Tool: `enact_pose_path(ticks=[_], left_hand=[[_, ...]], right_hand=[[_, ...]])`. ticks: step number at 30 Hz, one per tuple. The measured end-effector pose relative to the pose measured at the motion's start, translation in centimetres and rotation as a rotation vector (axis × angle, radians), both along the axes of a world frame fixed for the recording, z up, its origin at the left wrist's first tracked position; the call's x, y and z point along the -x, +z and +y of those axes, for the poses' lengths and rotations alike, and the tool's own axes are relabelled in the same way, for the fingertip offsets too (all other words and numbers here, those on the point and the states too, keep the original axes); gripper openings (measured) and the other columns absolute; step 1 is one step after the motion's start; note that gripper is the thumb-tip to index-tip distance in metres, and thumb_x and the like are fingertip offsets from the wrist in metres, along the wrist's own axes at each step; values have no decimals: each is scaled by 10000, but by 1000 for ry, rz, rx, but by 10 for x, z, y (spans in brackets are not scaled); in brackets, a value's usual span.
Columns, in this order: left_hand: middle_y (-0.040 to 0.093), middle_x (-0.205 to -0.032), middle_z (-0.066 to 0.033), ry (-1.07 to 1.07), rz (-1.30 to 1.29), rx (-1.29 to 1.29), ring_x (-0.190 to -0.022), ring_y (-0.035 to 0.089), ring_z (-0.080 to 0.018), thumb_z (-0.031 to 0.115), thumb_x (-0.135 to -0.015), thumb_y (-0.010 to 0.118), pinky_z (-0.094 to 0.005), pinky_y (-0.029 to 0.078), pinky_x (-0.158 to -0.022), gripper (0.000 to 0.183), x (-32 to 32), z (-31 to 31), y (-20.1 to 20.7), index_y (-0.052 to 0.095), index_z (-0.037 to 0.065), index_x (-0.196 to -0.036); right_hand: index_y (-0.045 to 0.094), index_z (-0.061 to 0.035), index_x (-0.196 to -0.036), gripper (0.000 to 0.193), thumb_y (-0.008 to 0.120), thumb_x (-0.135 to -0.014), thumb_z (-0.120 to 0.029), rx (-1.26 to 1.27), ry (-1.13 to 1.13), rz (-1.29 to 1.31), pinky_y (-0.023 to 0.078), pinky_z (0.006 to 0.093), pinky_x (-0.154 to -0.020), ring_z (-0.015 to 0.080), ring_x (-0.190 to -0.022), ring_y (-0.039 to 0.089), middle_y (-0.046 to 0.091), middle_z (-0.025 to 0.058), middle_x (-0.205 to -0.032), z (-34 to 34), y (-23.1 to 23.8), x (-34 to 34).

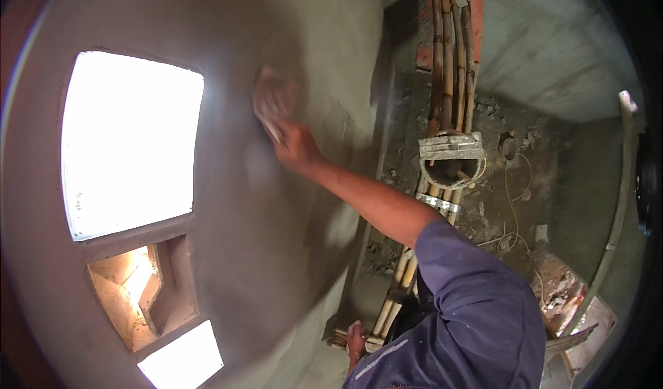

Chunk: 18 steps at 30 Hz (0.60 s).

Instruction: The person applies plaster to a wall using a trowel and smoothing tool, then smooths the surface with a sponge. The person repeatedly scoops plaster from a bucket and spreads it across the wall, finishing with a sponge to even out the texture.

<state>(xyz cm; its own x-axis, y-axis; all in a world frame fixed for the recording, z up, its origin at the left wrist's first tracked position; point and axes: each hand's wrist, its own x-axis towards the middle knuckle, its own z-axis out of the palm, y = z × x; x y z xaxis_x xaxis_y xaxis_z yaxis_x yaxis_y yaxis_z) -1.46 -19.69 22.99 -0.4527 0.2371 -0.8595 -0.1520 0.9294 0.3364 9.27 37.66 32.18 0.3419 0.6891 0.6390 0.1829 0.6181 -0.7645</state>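
My right arm reaches across to the plastered wall (235,251). At its end my right hand (298,147) is closed on a flat pinkish-brown block (276,93), pressed to the grey wall surface. Motion blurs the block, so I cannot tell whether it is a sponge or a float. Around it the plaster is darker and looks damp. Lower down, close to my body, my left hand (356,340) shows small beside the bamboo poles, its fingers curled. What it holds, if anything, is hidden.
Bamboo poles (447,64) form a narrow platform along the wall. A mortar-caked pan (452,171) sits on them. Rubble and a loose cable (510,188) lie on the floor below. Bright window openings (131,140) and a recessed niche (176,285) break the wall. A long pole (618,209) leans at right.
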Motion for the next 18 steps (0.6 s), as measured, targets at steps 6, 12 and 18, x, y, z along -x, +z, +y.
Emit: enact_pose_path(ticks=[6, 12, 18], left_hand=[[570, -1198, -82, 72, -1, -85, -1068, 553, -229, 443, -917, 599, -394, 465, -823, 510, 4, 5, 9, 541, 57, -1247], [569, -1142, -82, 103, 3, -53, -1015, 542, -213, 429, -934, 580, -374, 457, -827, 491, -4, 6, 7, 538, 39, -1230], [528, -1255, -116, 69, -9, -157, -1136, 530, -270, 445, -932, 569, -421, 460, -882, 557, 7, -11, 2, 499, 23, -1289]], right_hand=[[543, -15, -1294, 387, 505, -909, -15, 734, 166, -21, 433, 427, -1008, 403, -1198, 533, 560, 254, -1269, 41, 17, -28], [558, 32, -1234, 347, 529, -925, -126, -63, 21, -26, 489, 478, -828, 439, -1024, 608, 609, 308, -1093, -15, 5, 4], [552, 18, -1266, 401, 526, -869, -27, 850, 254, 25, 434, 441, -999, 431, -1183, 528, 563, 304, -1219, 38, 72, -34]])
